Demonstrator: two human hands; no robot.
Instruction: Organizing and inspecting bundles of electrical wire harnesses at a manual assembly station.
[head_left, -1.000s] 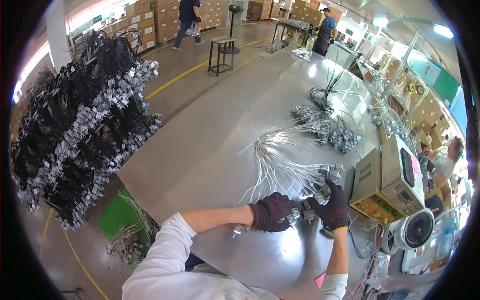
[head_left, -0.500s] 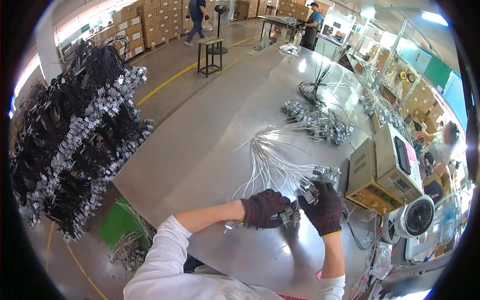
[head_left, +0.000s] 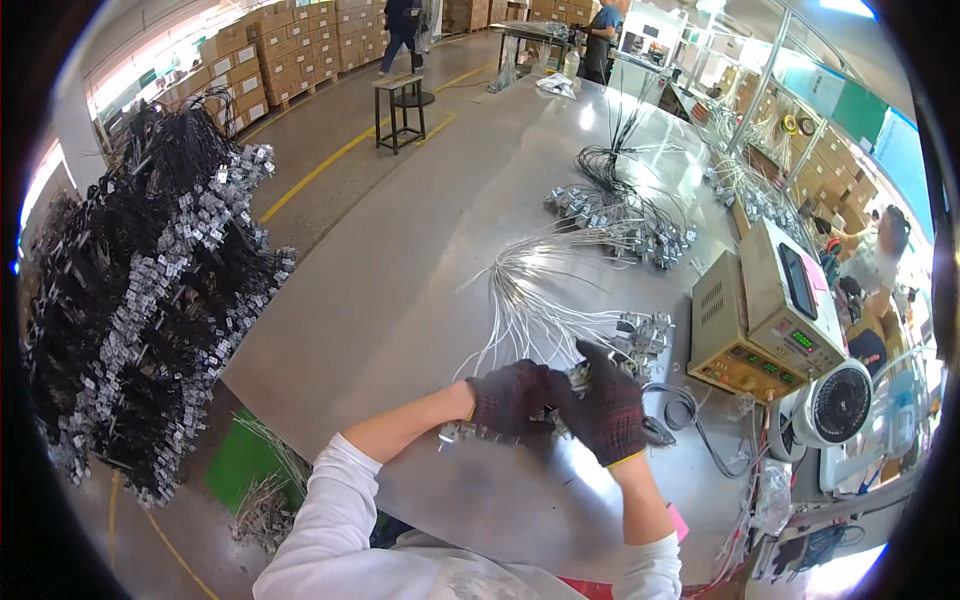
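My left hand, in a dark knitted glove, has its fingers curled at the near end of a bundle of white wires. Small silvery metal parts poke out beneath it and touch the table. My right hand, gloved alike, reaches across against the left, and the two meet over a metal part that is mostly hidden. Its inner fingers cannot be seen. Just beyond the right hand sits a cluster of metal parts on wires. The white wires fan out over the metal tabletop.
Farther up lie metal parts with black wires. On the right are a beige instrument with a lit display, a white fan and a cable. A tall heap of black-wired parts stands left. Other people work in the background.
My right hand has moved left and inward, from beside the metal parts to against my left hand. The view has shifted slightly. The far person walking has moved a little.
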